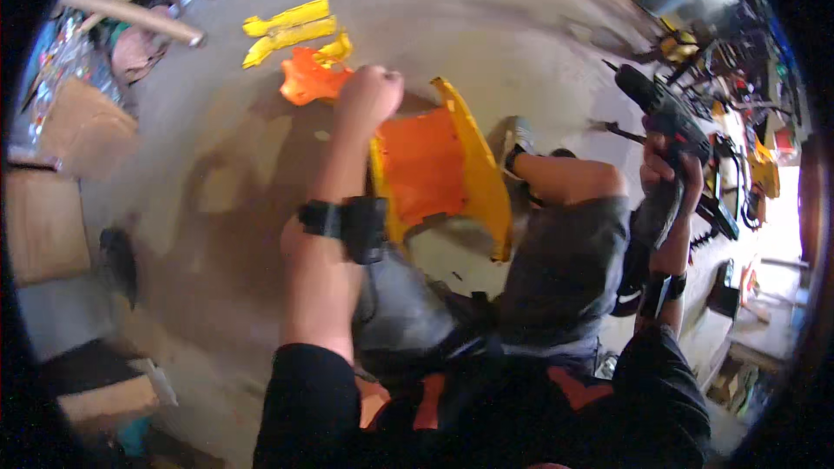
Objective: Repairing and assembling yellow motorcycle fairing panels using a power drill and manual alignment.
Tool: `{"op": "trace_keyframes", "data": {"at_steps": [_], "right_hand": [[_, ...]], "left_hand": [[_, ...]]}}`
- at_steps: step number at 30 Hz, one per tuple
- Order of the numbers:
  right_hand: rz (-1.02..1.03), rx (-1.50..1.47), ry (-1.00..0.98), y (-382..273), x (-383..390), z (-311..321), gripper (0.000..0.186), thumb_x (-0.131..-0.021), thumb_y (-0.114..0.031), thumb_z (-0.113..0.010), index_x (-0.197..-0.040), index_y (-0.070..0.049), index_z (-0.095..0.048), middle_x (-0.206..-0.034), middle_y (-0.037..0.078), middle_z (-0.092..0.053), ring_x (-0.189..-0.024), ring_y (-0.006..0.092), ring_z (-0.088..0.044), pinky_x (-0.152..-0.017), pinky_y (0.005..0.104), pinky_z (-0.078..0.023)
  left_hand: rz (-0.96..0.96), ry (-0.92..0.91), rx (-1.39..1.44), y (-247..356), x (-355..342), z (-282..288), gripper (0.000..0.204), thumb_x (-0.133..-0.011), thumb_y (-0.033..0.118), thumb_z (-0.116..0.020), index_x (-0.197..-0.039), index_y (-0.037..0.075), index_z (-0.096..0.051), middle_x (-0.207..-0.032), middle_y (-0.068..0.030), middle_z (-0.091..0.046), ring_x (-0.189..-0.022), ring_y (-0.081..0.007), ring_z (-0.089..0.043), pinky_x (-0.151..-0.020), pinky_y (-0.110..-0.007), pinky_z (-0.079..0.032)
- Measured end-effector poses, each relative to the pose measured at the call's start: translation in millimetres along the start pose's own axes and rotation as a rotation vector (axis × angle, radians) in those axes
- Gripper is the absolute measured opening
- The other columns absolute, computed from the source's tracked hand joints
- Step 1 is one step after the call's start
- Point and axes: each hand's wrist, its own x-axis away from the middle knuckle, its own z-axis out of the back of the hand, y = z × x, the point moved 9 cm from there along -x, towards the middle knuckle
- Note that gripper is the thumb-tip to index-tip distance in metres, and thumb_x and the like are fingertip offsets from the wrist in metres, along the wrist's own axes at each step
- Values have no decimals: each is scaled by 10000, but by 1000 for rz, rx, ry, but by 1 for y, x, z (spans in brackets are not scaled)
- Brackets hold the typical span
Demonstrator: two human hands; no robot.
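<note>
My right hand (667, 167) grips a black cordless drill (638, 87) at the right, its bit tilted up and to the left. Over the upper left edge of a curved plastic panel (426, 165), orange in the middle with yellow sides, my left hand (372, 97) is held with its fingers closed. What those fingers hold, if anything, is too small and blurred to make out. The panel rests in front of my bent legs. Just left of that hand an orange plastic piece (311, 78) lies on the floor, close to several yellow plastic pieces (295, 33).
Cardboard (85, 126) and a wooden pole (135, 16) line the left side. Dark metal parts and tools (725, 87) crowd the floor at the right. A dark shoe-shaped object (118, 262) lies at the left, and my shoe (519, 141) stands beside the panel.
</note>
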Motion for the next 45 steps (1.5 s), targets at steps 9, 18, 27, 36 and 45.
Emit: {"op": "trace_keyframes", "data": {"at_steps": [9, 18, 27, 36, 45], "right_hand": [[139, 920, 781, -80, 180, 141, 441, -656, -58, -700, -1073, -39, -559, -884, 55, -613, -795, 164, -601, -732, 311, -504], [-313, 1235, 750, 101, 265, 318, 890, -632, -109, -691, -1409, -54, -260, -1185, 175, -554, -1090, 268, -550, -933, 337, -418], [-863, 1552, 599, 216, 299, 390, 904, -772, -234, -633, -1443, -60, -53, -1144, 354, -504, -1055, 467, -530, -898, 471, -444], [-726, 1800, 561, 275, 319, 456, 837, -738, -77, -542, -1399, 111, -64, -1224, 358, -444, -959, 452, -570, -857, 490, -455], [-818, 1644, 689, 313, 334, 499, 787, -760, -38, -484, -1400, 115, -51, -1314, 342, -361, -1097, 456, -505, -924, 448, -435]], "left_hand": [[-44, -147, 167, -8, -22, -77, 335, -871, 284, -508, -790, -28, -599, -649, -130, -602, -584, -207, -603, -573, -355, -460], [79, -69, 73, 1, 10, -54, 289, -932, 228, -501, -1006, -37, -589, -750, -94, -632, -645, -133, -591, -613, -267, -474], [98, -120, -4, -6, 20, -73, 272, -929, 178, -489, -1036, -51, -590, -793, -109, -632, -685, -150, -598, -657, -277, -487], [80, -90, -89, -23, 16, -77, 274, -930, 167, -473, -1032, -60, -587, -782, -121, -639, -660, -160, -607, -649, -273, -482], [125, -35, -97, -28, 33, -42, 259, -923, 140, -458, -1040, -51, -588, -789, -131, -640, -594, -146, -582, -560, -262, -466]]}}
